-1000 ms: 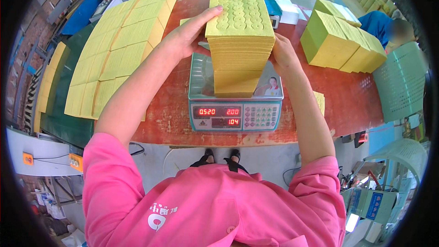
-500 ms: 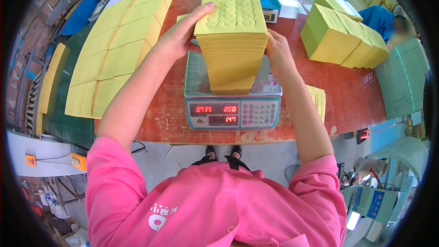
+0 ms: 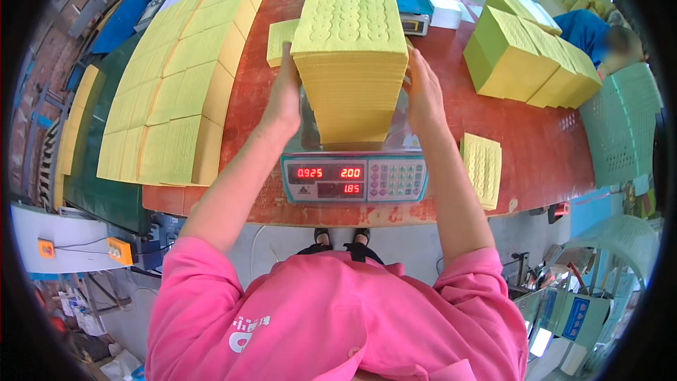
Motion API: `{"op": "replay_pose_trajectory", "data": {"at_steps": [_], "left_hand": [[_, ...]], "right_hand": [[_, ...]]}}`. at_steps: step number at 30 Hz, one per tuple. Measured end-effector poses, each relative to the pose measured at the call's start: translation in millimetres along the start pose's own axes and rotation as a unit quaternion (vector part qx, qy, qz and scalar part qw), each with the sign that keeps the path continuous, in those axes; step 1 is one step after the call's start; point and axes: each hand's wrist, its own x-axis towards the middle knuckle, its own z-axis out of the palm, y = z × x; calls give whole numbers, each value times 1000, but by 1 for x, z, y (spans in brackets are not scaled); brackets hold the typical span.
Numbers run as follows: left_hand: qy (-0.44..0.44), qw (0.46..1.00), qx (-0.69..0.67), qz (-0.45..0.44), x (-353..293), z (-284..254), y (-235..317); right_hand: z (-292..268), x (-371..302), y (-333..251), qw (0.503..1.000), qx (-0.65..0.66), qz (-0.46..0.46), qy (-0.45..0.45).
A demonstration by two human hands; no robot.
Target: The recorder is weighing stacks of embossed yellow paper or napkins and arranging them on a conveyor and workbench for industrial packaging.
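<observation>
A tall stack of yellow joss paper (image 3: 352,85), stamped on top with rows of round coin marks, stands upright on the pan of a teal and grey counting scale (image 3: 398,178). The scale's red digits are lit. My left hand (image 3: 285,95) lies along the left side of the stack, its fingers stretched forward and partly hidden. Against the right side rests my right hand (image 3: 425,92), fingers extended, its fingertips at the stack's edge. A small yellow pad of the same paper (image 3: 282,42) lies behind my left hand; another small pad (image 3: 482,169) is right of the scale.
Rows of yellow paper stacks (image 3: 166,92) fill the left of the red table (image 3: 543,148). More stacks (image 3: 525,56) stand at the right, near another person in blue (image 3: 589,32) and a green perforated crate (image 3: 624,123). Behind my stack is a second scale with a blue tray (image 3: 417,1).
My left hand has come off the stack's top edge and down along its left side. My right hand's fingers have straightened beside the stack. The scale's digits have changed.
</observation>
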Motion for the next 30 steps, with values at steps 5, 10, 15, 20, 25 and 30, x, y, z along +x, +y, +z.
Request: {"op": "replay_pose_trajectory", "data": {"at_steps": [5,10,15,20,25,30], "left_hand": [[-69,985,-160,-20,10,6,-27],[-59,989,-135,3,17,7,-28],[-4,994,-109,-19,-5,9,-20],[103,990,-75,68,-68,-36,-22],[131,988,-77,-4,-156,-97,-32],[201,973,-92,-69,-188,-117,-52]], "right_hand": [[27,-1,8,987,94,121,-46],[34,12,9,982,148,83,-79],[17,-3,9,992,62,95,-62],[-32,-70,-2,998,37,33,-23],[-93,-135,-10,988,126,93,-8],[-107,-180,3,982,101,156,33]]}}
